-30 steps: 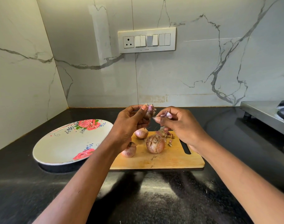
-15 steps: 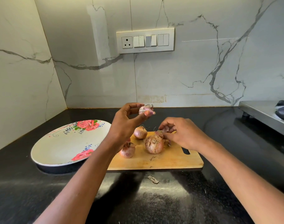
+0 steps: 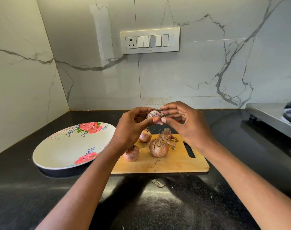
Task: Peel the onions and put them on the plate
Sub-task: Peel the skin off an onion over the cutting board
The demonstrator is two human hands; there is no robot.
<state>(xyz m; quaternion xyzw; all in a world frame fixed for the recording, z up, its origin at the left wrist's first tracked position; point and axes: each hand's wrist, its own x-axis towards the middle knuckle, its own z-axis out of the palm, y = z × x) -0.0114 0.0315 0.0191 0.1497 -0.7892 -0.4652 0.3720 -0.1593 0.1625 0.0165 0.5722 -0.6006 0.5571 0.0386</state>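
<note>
My left hand holds a small, partly peeled onion in its fingertips above the wooden cutting board. My right hand meets it from the right, thumb and forefinger pinching a bit of skin on the onion. Three unpeeled onions lie on the board: a large one, a smaller one behind it, and one at the front left. A heap of loose peel sits by the large onion. The white plate with red roses stands left of the board, with nothing on it.
A scrap of peel lies on the black counter in front of the board. A steel stove edge juts in at the right. Marble walls close the corner behind and left, with a switch panel above.
My right hand dropped to the board half a second ago, then rose back to the onion and pinches its skin again. My left hand stayed up with the onion.
</note>
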